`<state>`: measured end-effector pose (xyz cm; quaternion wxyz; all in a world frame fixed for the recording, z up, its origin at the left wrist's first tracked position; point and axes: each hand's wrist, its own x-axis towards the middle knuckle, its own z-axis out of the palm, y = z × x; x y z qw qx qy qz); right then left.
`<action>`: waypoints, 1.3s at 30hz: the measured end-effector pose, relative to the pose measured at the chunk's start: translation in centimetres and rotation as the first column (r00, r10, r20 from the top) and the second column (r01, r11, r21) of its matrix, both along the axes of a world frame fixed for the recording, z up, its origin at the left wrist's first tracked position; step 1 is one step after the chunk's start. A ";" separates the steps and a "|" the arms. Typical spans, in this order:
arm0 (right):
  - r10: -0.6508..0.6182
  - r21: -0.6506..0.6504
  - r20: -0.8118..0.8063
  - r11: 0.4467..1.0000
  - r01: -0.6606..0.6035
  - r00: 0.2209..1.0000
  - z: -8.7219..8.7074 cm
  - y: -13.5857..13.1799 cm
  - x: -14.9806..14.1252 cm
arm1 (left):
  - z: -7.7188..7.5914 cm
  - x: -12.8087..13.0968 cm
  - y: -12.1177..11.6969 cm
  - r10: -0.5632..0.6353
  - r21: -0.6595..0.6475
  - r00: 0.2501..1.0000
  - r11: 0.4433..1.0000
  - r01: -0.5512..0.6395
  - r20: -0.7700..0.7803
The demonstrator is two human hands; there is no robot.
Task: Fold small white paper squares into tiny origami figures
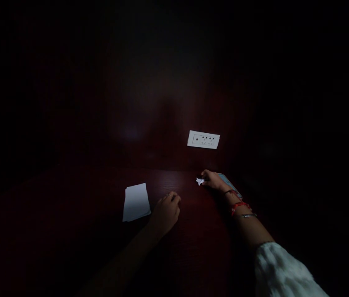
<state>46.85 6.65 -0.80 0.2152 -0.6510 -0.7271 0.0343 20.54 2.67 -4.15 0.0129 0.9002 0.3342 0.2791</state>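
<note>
My right hand reaches to the back of the dark red table. Its thumb and fingers are pinched on a small white folded paper piece with pointed corners, shaped rather like a star. Loosely curled, my left hand rests on the tabletop with a ring on one finger. I see nothing sticking out of it, though its underside is hidden. Left of that hand lies a small stack of white paper sheets, slightly out of line with each other.
Partly under my right wrist is a flat, light-blue phone-like object. A white socket panel is set in the dark red upright panel behind the table. Deep shadow covers both sides.
</note>
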 end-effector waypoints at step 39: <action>-0.095 0.052 0.130 0.995 0.089 0.987 2.8 -2.0 -1.5 | 2.3 -0.2 -1.1 0.072 0.121 0.997 0.990 -0.070 -0.014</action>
